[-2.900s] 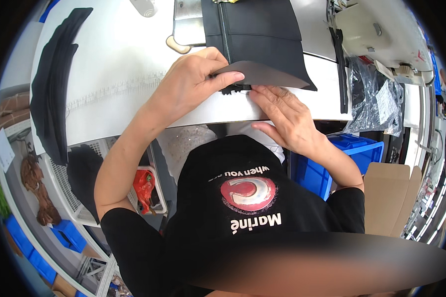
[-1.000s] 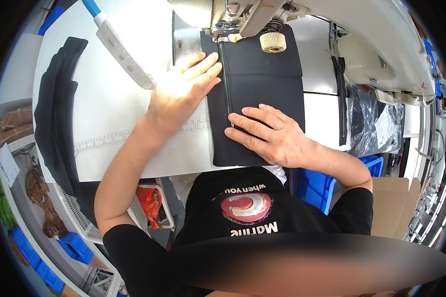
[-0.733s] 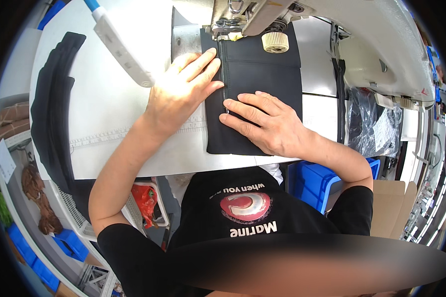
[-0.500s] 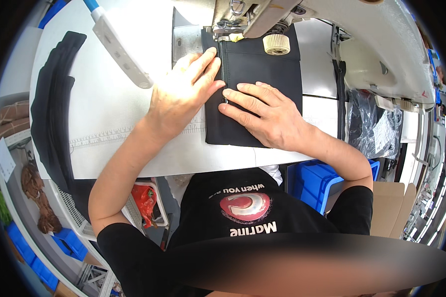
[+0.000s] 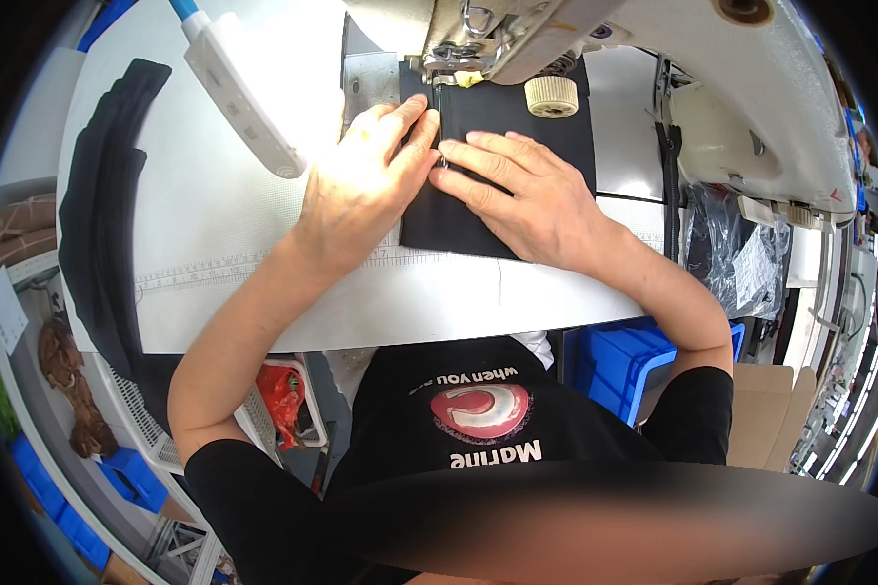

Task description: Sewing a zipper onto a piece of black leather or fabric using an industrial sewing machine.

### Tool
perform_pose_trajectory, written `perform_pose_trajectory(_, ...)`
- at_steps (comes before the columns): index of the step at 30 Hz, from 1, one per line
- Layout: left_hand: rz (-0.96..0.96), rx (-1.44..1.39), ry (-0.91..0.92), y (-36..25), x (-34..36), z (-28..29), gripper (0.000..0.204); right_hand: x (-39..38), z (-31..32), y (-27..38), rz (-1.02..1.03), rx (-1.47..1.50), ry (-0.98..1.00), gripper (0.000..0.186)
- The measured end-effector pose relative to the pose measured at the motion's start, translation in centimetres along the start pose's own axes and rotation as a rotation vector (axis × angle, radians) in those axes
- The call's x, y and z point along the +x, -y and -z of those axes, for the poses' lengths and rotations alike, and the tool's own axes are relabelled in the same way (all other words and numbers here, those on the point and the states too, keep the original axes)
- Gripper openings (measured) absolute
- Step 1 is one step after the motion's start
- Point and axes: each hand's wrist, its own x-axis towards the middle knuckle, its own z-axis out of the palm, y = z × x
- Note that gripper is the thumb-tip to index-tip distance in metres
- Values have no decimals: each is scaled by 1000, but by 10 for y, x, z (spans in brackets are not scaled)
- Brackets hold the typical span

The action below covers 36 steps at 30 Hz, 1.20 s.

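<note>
A black fabric piece with a zipper running lengthwise lies under the presser foot of a sewing machine. My left hand rests on the left of the fabric beside the zipper, fingers stretched toward the presser foot, open. My right hand lies flat on the fabric to the right of the zipper, fingertips close to my left hand, open. A small yellow item is by the foot. The cream knob hangs over the fabric.
A white lamp arm hangs at upper left. Black strips lie along the table's left end. At right are a black zipper and plastic bag. Below stand blue bins, white baskets and cardboard.
The fabric has slid forward under the machine with my right hand moving along. My left hand, which pinched a folded-up edge about three seconds ago, now lies on the flattened piece.
</note>
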Motion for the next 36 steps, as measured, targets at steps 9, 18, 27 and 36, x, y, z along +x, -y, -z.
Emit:
perform_pose_trajectory(9,-10,20,-31,-1,1,0,41,7,3,-15,-2,29,3,41)
perform_pose_trajectory(18,6,-85,-19,0,0,6,37,10,-5,-30,-9,38,-41,39)
perform_pose_trajectory(27,35,-130,-18,11,11,1,32,24,29,-37,-927,1055,-42,26)
perform_pose_trajectory(36,5,-83,-34,16,13,-3,31,23,-6,-37,-221,237,-206,24)
